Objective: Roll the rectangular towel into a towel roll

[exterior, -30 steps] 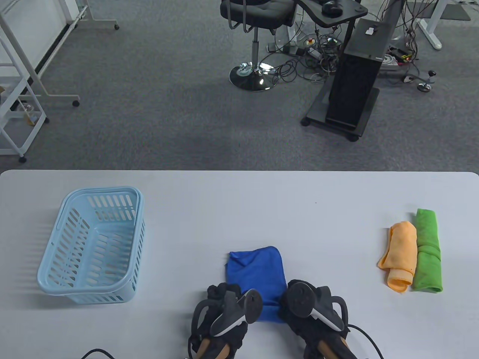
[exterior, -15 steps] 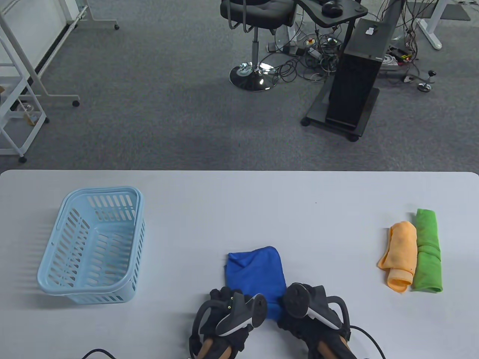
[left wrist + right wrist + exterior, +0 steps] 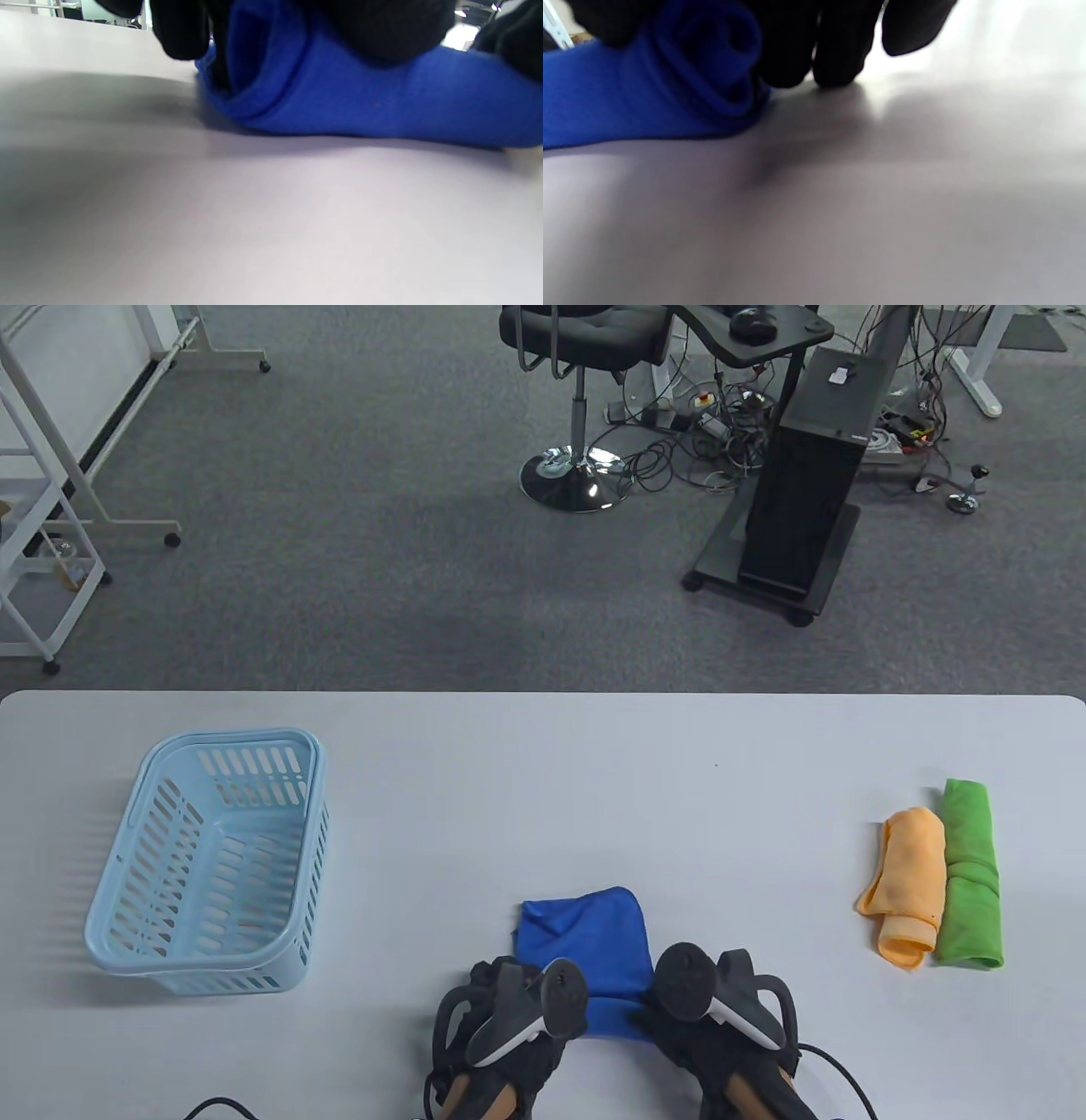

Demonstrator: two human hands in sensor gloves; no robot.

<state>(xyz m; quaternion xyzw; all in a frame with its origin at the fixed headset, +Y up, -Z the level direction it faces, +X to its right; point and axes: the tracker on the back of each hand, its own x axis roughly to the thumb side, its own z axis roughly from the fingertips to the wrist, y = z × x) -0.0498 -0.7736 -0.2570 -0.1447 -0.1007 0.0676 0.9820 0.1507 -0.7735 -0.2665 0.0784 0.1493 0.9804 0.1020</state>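
A blue towel [image 3: 585, 946] lies flat near the table's front edge, its near end turned over into a short roll [image 3: 607, 1018]. My left hand [image 3: 509, 993] holds the roll's left end and my right hand [image 3: 679, 1010] holds its right end. The left wrist view shows black gloved fingers [image 3: 182, 29] pressing on the blue roll [image 3: 360, 97]. The right wrist view shows the roll's spiral end [image 3: 712, 55] under my fingers [image 3: 835, 51], which touch the table.
A light blue plastic basket [image 3: 208, 861] stands at the left of the white table [image 3: 543, 780]. An orange towel roll [image 3: 908, 882] and a green towel roll [image 3: 967, 874] lie side by side at the right.
The towel's far edge has come nearer, so the flat part is shorter, and a rolled part now shows between my hands. Both hands stayed at the near end.
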